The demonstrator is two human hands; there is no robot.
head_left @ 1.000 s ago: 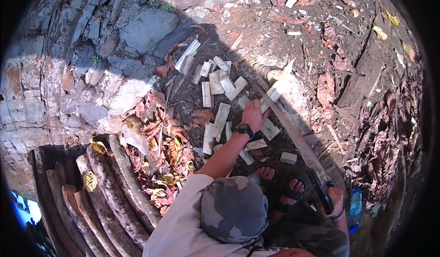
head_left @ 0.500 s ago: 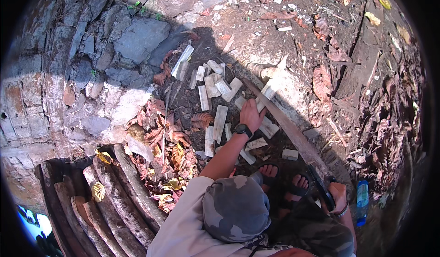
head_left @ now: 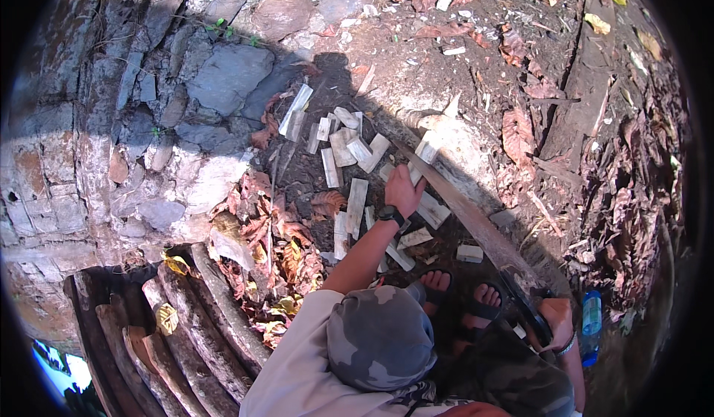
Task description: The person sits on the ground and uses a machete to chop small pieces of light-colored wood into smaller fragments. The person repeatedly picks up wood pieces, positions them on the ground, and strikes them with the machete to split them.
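My left hand (head_left: 404, 192), a dark watch at its wrist, is closed on a pale wooden stick (head_left: 425, 152) low over the ground. Across that stick lies the long brownish blade of a hand saw (head_left: 476, 220). My right hand (head_left: 555, 323) grips the saw's black handle at the lower right, with the blade slanting up and left from it. Fingertips of the left hand rest close beside the blade; its palm side is hidden. Several short cut wood pieces (head_left: 342, 146) lie in a loose heap beyond and to the left of my left hand.
Stacked logs (head_left: 201, 320) fill the lower left, below a stone wall (head_left: 230, 68). Dry leaves (head_left: 290, 261) lie between them and the wood pieces. My sandalled feet (head_left: 487, 298) are just left of the saw handle. A blue-labelled plastic bottle (head_left: 591, 328) stands or lies right of my right hand.
The saw and my right hand have shifted slightly toward the lower right. My left hand keeps its hold on the stick. The whole view has tilted a little.
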